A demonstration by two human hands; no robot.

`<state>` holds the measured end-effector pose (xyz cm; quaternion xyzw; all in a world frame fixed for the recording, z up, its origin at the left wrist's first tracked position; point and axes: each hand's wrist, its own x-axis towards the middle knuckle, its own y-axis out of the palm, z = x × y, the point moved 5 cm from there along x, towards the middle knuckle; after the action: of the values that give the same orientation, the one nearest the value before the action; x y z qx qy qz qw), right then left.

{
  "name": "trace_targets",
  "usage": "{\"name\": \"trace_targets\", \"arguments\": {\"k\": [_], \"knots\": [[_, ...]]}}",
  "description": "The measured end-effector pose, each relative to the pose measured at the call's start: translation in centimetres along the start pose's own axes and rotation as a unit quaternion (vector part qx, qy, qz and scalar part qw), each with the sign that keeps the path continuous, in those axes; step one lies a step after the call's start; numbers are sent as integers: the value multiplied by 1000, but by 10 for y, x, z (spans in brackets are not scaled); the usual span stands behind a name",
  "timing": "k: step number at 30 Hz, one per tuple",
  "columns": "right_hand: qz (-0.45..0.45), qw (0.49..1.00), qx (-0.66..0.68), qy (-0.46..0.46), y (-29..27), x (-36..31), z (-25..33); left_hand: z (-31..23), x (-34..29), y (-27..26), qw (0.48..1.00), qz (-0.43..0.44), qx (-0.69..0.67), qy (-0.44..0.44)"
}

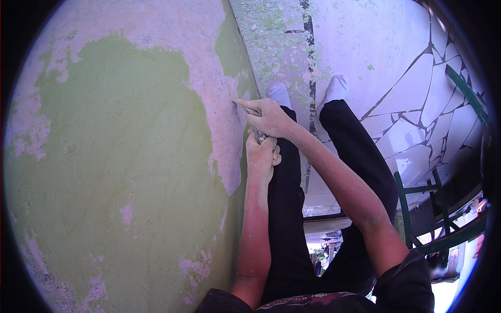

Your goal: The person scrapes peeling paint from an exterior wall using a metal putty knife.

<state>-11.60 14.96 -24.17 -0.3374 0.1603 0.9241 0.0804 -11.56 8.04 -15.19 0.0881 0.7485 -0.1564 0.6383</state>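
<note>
A green painted wall (pixel 130 156) fills the left side, with pale bare patches where the paint is off. My left hand (pixel 261 154) is closed in a fist around the handle of a scraper (pixel 259 135), mostly covered by my fingers. Just above it, my right hand (pixel 271 119) grips the same tool towards its blade, index finger stretched along it to the wall. The fingertip and blade end meet a bare pale patch (pixel 219 112) near the wall's right edge. Both hands and forearms are dusty.
Green and pale paint chips (pixel 276 31) litter the floor at the wall's foot. My white-socked feet (pixel 336 87) stand on pale floor tiles (pixel 386 68). To the right are green-framed pieces of furniture (pixel 404 208), partly cut off by the rim.
</note>
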Motion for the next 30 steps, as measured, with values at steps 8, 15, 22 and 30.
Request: {"name": "trace_targets", "arguments": {"k": [8,15,22,30], "knots": [[0,1000,11,20,1,0,-1,-4,13,-2,1000,5,8,6],[-36,999,17,-6,-6,38,-17,-13,46,-1,999,50,-12,13],[-27,999,28,20,-9,56,-18,-26,61,-1,998,62,-9,10],[-33,999,1,-11,-3,29,-5,-20,41,-2,999,2,40,3]]}}
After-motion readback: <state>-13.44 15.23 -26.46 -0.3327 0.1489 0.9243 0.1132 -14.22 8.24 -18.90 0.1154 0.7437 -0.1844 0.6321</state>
